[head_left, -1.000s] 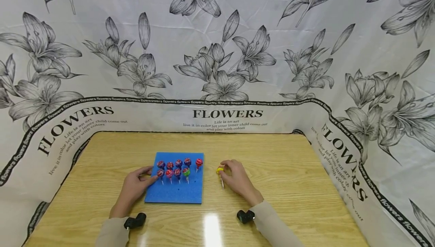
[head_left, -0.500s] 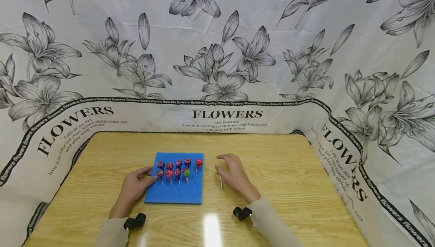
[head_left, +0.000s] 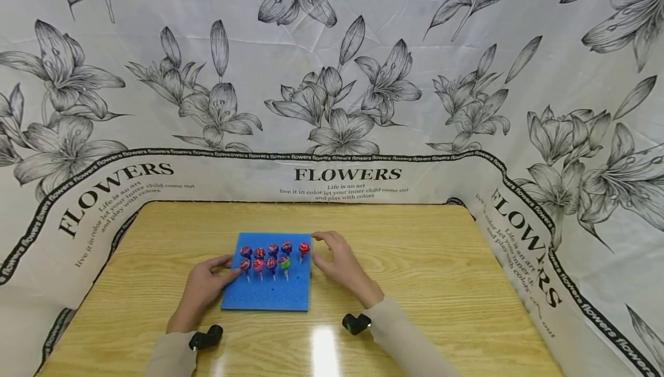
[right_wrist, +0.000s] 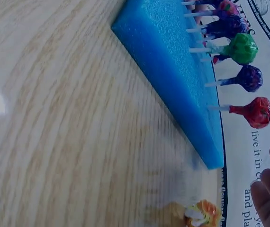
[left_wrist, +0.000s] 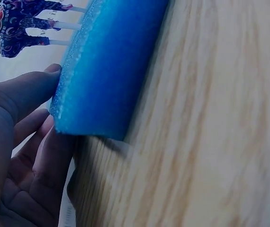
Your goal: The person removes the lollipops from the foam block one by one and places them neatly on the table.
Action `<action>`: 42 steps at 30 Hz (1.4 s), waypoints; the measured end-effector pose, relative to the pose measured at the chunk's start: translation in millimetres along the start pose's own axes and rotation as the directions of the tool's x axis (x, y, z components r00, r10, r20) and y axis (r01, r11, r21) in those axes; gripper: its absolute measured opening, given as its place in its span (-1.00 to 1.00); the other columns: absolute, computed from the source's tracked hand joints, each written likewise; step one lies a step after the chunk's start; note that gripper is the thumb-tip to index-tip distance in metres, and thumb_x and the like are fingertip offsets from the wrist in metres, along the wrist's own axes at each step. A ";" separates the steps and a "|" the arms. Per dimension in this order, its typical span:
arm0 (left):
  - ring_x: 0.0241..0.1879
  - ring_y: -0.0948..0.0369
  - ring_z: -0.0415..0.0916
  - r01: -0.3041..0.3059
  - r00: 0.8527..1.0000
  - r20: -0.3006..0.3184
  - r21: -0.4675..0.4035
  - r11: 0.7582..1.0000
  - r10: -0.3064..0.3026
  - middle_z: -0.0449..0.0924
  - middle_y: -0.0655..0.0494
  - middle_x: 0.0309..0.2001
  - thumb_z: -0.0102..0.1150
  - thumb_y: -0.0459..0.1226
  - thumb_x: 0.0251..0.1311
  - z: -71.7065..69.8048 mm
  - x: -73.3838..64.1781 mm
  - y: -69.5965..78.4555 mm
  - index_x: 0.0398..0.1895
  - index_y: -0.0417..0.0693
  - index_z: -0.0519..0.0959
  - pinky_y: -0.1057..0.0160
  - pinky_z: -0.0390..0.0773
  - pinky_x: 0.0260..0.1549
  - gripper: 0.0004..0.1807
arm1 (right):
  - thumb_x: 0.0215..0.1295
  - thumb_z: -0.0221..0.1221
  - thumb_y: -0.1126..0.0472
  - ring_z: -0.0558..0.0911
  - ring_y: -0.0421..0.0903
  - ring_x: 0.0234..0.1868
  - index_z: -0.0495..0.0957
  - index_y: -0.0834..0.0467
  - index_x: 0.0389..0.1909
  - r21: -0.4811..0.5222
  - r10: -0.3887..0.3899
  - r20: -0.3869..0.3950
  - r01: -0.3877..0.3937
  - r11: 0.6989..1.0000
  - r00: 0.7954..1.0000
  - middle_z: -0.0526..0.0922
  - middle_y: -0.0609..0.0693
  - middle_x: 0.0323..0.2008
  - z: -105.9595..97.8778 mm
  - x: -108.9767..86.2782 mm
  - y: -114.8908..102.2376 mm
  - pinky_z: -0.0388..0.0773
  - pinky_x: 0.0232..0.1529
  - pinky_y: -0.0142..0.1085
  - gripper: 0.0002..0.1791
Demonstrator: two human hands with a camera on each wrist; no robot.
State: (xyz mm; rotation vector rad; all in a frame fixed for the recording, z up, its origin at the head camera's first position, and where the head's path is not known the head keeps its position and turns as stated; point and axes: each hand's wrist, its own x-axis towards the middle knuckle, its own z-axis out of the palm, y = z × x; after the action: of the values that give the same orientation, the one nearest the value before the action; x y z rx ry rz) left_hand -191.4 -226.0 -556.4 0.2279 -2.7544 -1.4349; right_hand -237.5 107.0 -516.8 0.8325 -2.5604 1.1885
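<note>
A blue foam board [head_left: 264, 298] lies on the table with several wrapped lollipops standing in it in two rows. My left hand [head_left: 204, 286] grips its left edge, thumb [left_wrist: 35, 87] on the top face and fingers around the side. At the board's right edge, my right hand [head_left: 343, 263] has spread fingers and holds nothing. A fingertip of it overlaps the red lollipop [right_wrist: 258, 112] in the right wrist view; whether they touch I cannot tell. A green lollipop [head_left: 284, 263] ends the front row. The yellow-orange lollipop [right_wrist: 204, 214] lies on the table, hidden in the head view.
Two small holes show in the foam, one [head_left: 272, 289] below the front row. The wooden table [head_left: 425, 261] is bordered by a white flower-print cloth [head_left: 353, 192] at the back and sides. Light glares off the front of the table [head_left: 324, 348].
My right hand has let go of the yellow lollipop and moved left to the board's right edge, beside the red lollipop. The left hand and board stay still.
</note>
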 end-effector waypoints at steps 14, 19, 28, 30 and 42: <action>-0.54 0.29 0.40 -0.033 0.999 0.027 -0.012 0.999 0.033 0.71 -0.18 0.03 0.46 -0.12 0.23 2.1 2.3 -1.9 0.27 -0.28 0.59 0.34 0.42 -0.40 -0.38 | 0.38 0.28 0.34 0.62 0.10 0.18 0.56 0.25 0.23 -0.017 0.032 0.047 -0.031 0.999 0.998 0.62 0.16 0.13 13.9 5.3 -5.2 0.66 0.11 -0.02 -0.59; -0.56 0.29 0.28 -0.079 0.996 0.049 0.012 0.997 0.078 0.69 -0.21 0.04 0.44 -0.18 0.25 -0.1 4.6 -2.3 0.29 -0.32 0.57 0.31 0.32 -0.51 -0.40 | 0.39 0.28 0.34 0.62 0.08 0.17 0.58 0.23 0.22 -0.039 0.050 0.050 -0.048 0.998 0.998 0.63 0.13 0.13 16.7 7.2 -5.0 0.65 0.13 -0.05 -0.61; -0.62 0.34 0.28 -0.134 0.988 0.085 0.018 0.991 0.132 0.69 -0.20 -0.02 0.44 -0.23 0.24 -5.6 8.4 0.4 0.27 -0.36 0.57 0.32 0.34 -0.57 -0.42 | 0.41 0.28 0.31 0.65 0.02 0.14 0.61 0.15 0.14 -0.051 0.064 0.047 -0.062 0.997 0.997 0.67 0.06 0.08 17.2 8.2 -5.0 0.65 0.12 -0.08 -0.69; -0.61 0.34 0.33 -0.134 0.987 0.094 0.021 0.991 0.131 0.69 -0.19 -0.02 0.44 -0.23 0.25 -6.7 8.9 0.9 0.28 -0.37 0.56 0.33 0.38 -0.55 -0.41 | 0.42 0.28 0.30 0.65 0.01 0.14 0.61 0.14 0.13 -0.057 0.065 0.052 -0.062 0.996 0.997 0.67 0.05 0.08 17.2 8.4 -4.6 0.65 0.12 -0.09 -0.70; -0.40 0.29 0.56 -0.130 0.982 0.137 0.020 0.991 0.126 0.68 -0.20 0.02 0.40 -0.25 0.29 -8.9 12.1 -0.5 0.30 -0.37 0.54 0.34 0.55 -0.45 -0.42 | 0.37 0.31 0.32 0.63 0.02 0.15 0.58 0.14 0.09 -0.040 0.088 0.075 -0.085 0.996 0.993 0.66 0.03 0.05 19.4 9.9 -3.7 0.62 0.16 -0.09 -0.70</action>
State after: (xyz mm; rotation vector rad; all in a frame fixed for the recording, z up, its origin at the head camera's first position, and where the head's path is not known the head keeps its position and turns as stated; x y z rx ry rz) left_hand -202.5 -235.2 -552.2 -0.0483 -2.8372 -1.4298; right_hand -242.5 86.4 -523.3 0.7818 -2.6972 1.1508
